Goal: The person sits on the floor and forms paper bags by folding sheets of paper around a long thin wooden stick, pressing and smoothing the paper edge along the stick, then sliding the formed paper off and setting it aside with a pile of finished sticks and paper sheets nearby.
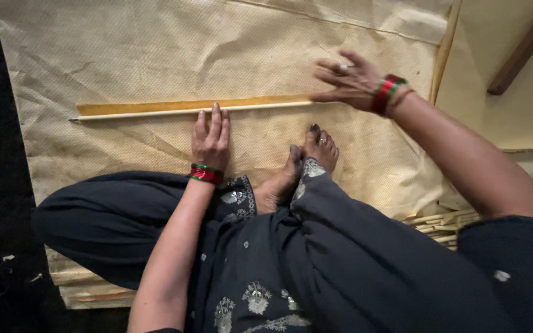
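From the head camera, two hands are at work over one long thin stick (192, 111), pale and lying crosswise along the near edge of one narrow yellow-brown strip (186, 106); the left hand (211, 139) lies flat with its fingers together and stretched out, the fingertips pressing on the stick near its middle, gripping nothing; the right hand (350, 80) is spread open with fingers splayed, its fingertips at the right end of the stick and strip, closed around nothing; each wrist wears a stack of red and green bangles (the exact count is too fine to tell); two bare feet (300, 169) rest close together just below the stick; all of it lies on a creased tan woven sheet (155, 49); a pile of further sticks (442, 222) shows at the right under the arm; one dark wooden bar (522, 46) crosses the upper right corner; the floor at the left is dark.
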